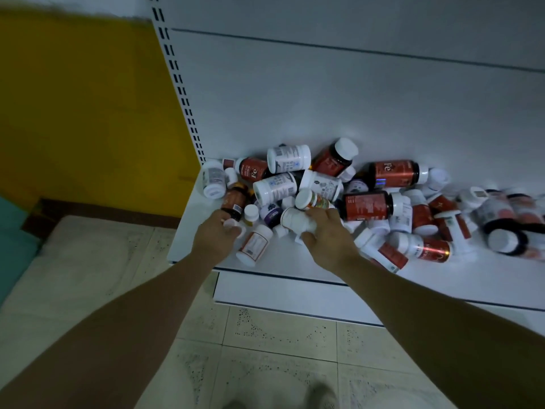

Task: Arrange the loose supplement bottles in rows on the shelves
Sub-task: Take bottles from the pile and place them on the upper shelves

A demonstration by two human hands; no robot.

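1. Loose supplement bottles (324, 196) in a jumbled heap on the white bottom shelf (295, 268), mostly on their sides, piled against the back panel (324, 98) and running from the shelf's left end out past the right edge of view.
2. Mixed in look:
   - dark bottles with red labels and white caps, one of them a red-labelled bottle (392, 174) marked "Fe" near the back;
   - white bottles with grey print and barcodes;
   - a purple-labelled bottle (272, 214) low in the middle;
   - an orange-labelled bottle (255, 245), white-bodied, lying at the heap's front edge.
   Far-right bottles blurred, labels unreadable.
3. Right hand (327, 234) reaching forward and down from a bare, outstretched forearm, back of the hand facing up. Fingers (323, 215) above and thumb below, curled round a plain white bottle (293, 221) lying crosswise at the front of the heap.
4. Left hand (215, 236) stretched out the same way at the heap's left front, with fingers bent down onto a small white cap (237, 230). Cannot tell whether pinching it or only touching it.
5. Hands near each other but apart, with the orange-labelled bottle lying between them.
6. Farther out: a slotted upright (177, 84) at the shelf's left side, a yellow wall (88, 98) beyond it, a speckled tile floor (265, 335) below, and a beige cushion (73, 261) on the floor to the left.
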